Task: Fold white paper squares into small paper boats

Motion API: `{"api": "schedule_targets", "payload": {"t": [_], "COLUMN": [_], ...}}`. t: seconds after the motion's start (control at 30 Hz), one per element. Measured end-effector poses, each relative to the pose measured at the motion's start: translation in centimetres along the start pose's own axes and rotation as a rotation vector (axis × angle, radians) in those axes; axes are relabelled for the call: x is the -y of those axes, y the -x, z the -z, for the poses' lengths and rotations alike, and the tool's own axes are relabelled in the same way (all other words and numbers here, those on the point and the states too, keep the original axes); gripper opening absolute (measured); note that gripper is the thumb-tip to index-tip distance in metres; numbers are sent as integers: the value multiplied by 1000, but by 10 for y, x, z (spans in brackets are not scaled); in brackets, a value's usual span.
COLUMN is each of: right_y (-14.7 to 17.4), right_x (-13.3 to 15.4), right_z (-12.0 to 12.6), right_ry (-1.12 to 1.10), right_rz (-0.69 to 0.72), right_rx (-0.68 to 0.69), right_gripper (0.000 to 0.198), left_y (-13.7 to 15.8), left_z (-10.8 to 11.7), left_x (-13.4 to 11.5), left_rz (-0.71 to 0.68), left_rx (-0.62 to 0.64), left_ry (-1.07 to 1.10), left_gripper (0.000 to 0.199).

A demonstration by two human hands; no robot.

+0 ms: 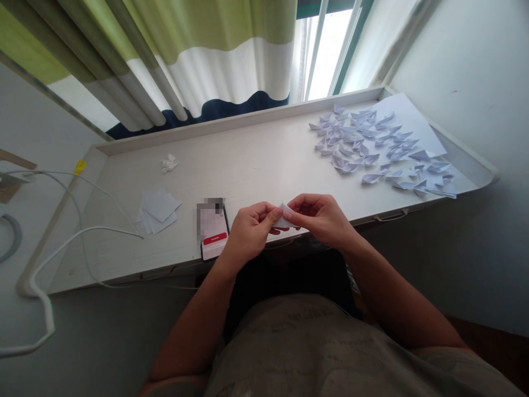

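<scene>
A small pointed piece of white paper (284, 222) is held between the left hand (252, 229) and the right hand (322, 218), at the front edge of the white desk (248, 165). The fingers of both hands are closed on it, with the two thumbs pressed on the upper face; most of the paper is covered by them, so its full shape cannot be made out.

Just beside the left hand a phone (215, 248) is laid, its screen partly masked by blurred blocks. Farther left, loose paper squares (162, 205) are stacked unevenly, and behind them a crumpled white scrap (168, 163) is seen.

The desk is bounded by a raised rim at the back and sides. At its right end many small folded paper boats (369, 133) are crowded, too overlapped to be counted; some are set on a large white sheet (407, 113), partly hidden beneath them. A white cable (50, 322) is cut off at the left edge of view.
</scene>
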State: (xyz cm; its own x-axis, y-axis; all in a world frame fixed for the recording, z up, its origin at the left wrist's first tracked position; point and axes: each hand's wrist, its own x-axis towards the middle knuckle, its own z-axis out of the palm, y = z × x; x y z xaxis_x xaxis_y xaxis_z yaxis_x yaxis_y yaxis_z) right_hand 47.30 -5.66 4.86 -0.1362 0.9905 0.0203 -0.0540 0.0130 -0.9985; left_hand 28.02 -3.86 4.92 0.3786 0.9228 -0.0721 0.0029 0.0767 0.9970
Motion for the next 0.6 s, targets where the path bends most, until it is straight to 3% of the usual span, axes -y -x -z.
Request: {"api": "schedule_targets", "payload": {"t": [0.37,0.6], "right_y": [-4,-9], "right_x": [2,1], "right_z": [5,5], "right_ry": [-15,-19], "right_rz": [45,28], "right_rx": [32,55], "right_gripper": [37,44], "left_y": [5,6], "left_z": [-4,-2], "left_x": [3,-1], "left_rz": [-123,-149], "left_rx": [-65,-64], "left_ry": [-250,-325], "left_gripper": [43,41]}}
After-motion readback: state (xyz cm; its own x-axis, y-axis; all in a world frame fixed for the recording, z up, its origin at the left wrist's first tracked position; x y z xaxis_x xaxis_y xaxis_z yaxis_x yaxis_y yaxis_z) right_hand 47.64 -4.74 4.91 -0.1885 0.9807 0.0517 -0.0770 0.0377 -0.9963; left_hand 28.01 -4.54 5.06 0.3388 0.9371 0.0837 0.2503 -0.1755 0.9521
